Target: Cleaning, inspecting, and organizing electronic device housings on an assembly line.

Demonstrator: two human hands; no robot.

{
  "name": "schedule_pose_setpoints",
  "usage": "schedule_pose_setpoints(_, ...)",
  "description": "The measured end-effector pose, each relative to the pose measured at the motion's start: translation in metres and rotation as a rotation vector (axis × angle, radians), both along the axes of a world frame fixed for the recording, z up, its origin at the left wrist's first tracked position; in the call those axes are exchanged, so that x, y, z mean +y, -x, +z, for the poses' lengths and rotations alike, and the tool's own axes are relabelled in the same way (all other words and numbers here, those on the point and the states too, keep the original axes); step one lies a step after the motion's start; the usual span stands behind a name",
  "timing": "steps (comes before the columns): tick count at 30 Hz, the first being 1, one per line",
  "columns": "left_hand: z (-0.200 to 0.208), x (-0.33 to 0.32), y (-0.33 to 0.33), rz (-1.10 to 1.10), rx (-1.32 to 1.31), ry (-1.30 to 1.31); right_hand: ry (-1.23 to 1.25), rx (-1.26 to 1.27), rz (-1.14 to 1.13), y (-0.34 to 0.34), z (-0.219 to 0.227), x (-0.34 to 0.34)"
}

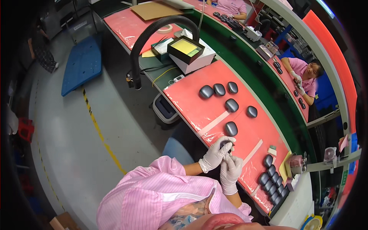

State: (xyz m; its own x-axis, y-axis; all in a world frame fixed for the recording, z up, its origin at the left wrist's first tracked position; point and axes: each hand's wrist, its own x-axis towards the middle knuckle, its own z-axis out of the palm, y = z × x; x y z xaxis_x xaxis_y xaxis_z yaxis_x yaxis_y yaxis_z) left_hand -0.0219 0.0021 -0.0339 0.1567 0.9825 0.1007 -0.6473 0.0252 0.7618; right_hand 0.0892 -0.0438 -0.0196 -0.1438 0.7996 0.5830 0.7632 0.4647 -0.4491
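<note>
In my white-gloved left hand [215,155] is a dark grey rounded case [226,145], with the fingers wrapped round it so that only part shows. My right hand [231,171], also gloved, is just below, its fingertips pinched together close to the case. Whatever lies in that pinch is too small or hidden. Just beyond the hands, a similar glossy case [231,128] lies on the red table mat [188,99]. Farther off sit another case [231,105] and several more like it.
A tray of dark cases [274,184] stands at the right. A black flexible duct [140,42] arches over the table's far left, near a box with a yellow pad [186,46]. Beyond the green conveyor [260,88], a co-worker [303,74] handles a small dark item.
</note>
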Motion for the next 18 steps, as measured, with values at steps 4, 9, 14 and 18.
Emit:
schedule_pose_setpoints(4,-0.005,0.001,0.003,-0.012,-0.004,-0.074,-0.026,-0.117,-0.016,0.0,0.009,-0.002)
schedule_pose_setpoints(9,-0.018,-0.018,0.067,-0.219,-0.269,-0.006,-0.023,0.265,-0.058,-0.015,0.023,-0.004)
schedule_pose_setpoints(14,-0.074,-0.004,0.202,-0.049,0.117,0.452,-0.009,0.11,-0.091,-0.056,-0.016,0.003)
schedule_pose_setpoints(18,-0.107,0.052,0.321,0.325,-0.999,0.565,0.033,0.059,-0.167,-0.064,-0.032,0.007)
